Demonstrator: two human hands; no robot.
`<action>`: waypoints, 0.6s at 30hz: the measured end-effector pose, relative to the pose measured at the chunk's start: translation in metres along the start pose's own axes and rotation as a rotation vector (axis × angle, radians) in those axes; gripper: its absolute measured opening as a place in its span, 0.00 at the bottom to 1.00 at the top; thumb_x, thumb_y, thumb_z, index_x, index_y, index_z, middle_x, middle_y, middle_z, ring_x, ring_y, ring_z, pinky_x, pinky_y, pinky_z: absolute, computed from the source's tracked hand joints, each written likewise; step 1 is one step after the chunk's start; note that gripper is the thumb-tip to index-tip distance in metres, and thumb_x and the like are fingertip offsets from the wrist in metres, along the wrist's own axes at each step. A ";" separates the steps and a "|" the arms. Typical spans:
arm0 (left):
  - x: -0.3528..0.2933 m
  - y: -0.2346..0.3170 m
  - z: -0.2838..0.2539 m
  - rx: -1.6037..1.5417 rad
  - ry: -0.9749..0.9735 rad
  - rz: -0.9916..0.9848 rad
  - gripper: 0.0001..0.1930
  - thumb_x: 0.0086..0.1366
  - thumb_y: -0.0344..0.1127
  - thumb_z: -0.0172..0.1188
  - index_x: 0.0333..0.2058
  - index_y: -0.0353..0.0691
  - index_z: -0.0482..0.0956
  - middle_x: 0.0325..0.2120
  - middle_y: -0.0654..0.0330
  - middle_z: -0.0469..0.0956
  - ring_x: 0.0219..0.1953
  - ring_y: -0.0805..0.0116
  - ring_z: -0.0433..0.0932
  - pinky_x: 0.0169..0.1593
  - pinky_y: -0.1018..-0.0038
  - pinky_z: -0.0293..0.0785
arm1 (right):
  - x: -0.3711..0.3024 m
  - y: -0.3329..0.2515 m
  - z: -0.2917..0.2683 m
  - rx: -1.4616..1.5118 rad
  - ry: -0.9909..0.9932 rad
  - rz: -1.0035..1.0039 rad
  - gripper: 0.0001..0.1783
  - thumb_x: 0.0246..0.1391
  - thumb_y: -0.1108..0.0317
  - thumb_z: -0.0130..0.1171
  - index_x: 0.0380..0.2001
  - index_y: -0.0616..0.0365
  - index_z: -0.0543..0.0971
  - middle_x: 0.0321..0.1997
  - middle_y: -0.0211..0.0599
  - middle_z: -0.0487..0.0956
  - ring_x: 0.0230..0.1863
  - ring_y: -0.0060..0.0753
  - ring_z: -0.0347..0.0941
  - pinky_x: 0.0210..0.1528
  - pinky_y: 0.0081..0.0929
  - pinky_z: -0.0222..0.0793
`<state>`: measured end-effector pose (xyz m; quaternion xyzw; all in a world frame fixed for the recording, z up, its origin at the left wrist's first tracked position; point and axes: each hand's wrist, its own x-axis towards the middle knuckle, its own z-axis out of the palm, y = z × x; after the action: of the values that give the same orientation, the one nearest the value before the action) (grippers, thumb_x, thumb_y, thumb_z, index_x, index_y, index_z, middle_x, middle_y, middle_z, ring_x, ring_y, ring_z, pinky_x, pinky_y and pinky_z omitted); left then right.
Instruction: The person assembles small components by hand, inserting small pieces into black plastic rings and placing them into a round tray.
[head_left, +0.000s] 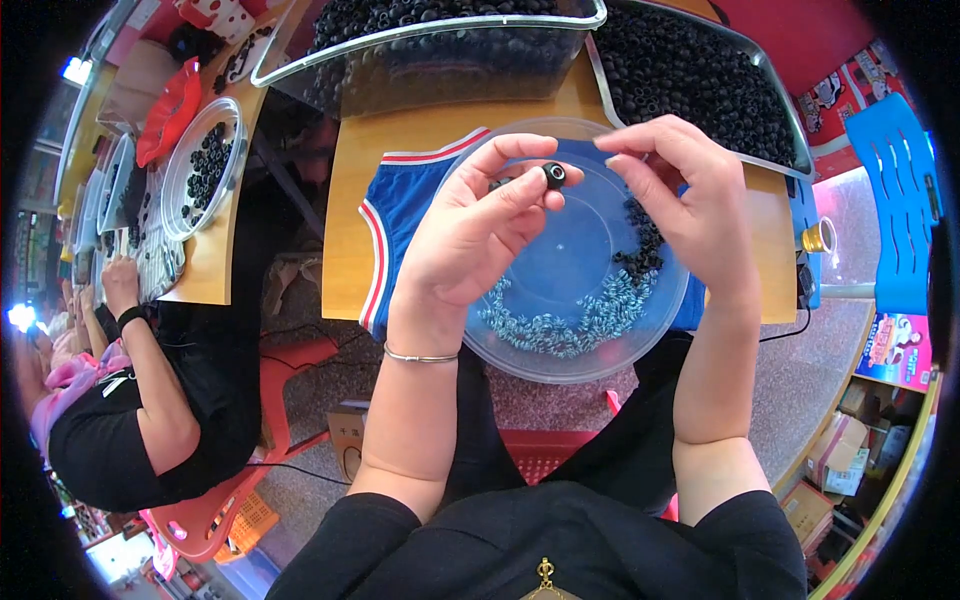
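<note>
My left hand [470,220] pinches a small black barrel-shaped plastic part [554,175] between thumb and fingers, its round hole turned up. Just right of it is my right hand [690,195], thumb and forefinger tips brought close together; whatever they may hold is too small to make out. Both hands are above a round clear plastic tray [560,372]. Many small pale-blue coil springs [560,330] lie along its near side. A pile of small black plastic pieces [643,250] sits at its right side, partly hidden by my right hand.
Beneath the tray is a blue cloth [405,200] with red-and-white trim on the wooden table [345,280]. Behind stand a clear bin [440,60] and a metal tray [795,165], both full of black parts. At left, a co-worker's arm [150,370] reaches another table.
</note>
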<state>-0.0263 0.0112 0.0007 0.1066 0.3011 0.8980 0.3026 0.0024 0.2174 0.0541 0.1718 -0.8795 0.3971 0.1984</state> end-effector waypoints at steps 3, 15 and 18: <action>0.002 -0.002 -0.007 -0.040 0.003 0.015 0.11 0.66 0.27 0.58 0.47 0.37 0.75 0.44 0.53 0.79 0.37 0.76 0.78 0.40 0.84 0.76 | -0.007 0.015 -0.004 -0.151 -0.144 0.087 0.06 0.49 0.74 0.61 0.32 0.61 0.80 0.30 0.42 0.79 0.31 0.40 0.77 0.35 0.32 0.71; 0.005 -0.003 -0.011 -0.052 0.016 0.054 0.06 0.65 0.29 0.61 0.41 0.38 0.77 0.39 0.55 0.81 0.34 0.79 0.78 0.39 0.86 0.76 | -0.023 0.027 0.018 -0.685 -0.376 0.265 0.06 0.43 0.77 0.61 0.29 0.59 0.79 0.31 0.45 0.79 0.37 0.46 0.77 0.41 0.40 0.72; 0.003 -0.001 -0.007 -0.028 0.072 0.056 0.07 0.66 0.29 0.59 0.42 0.38 0.78 0.39 0.55 0.81 0.34 0.80 0.78 0.39 0.85 0.77 | -0.021 0.026 0.020 -0.710 -0.350 0.176 0.05 0.47 0.74 0.55 0.26 0.60 0.80 0.28 0.49 0.79 0.34 0.49 0.79 0.37 0.40 0.75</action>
<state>-0.0310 0.0105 -0.0057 0.0781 0.2961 0.9136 0.2676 0.0044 0.2210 0.0151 0.0818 -0.9938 0.0490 0.0578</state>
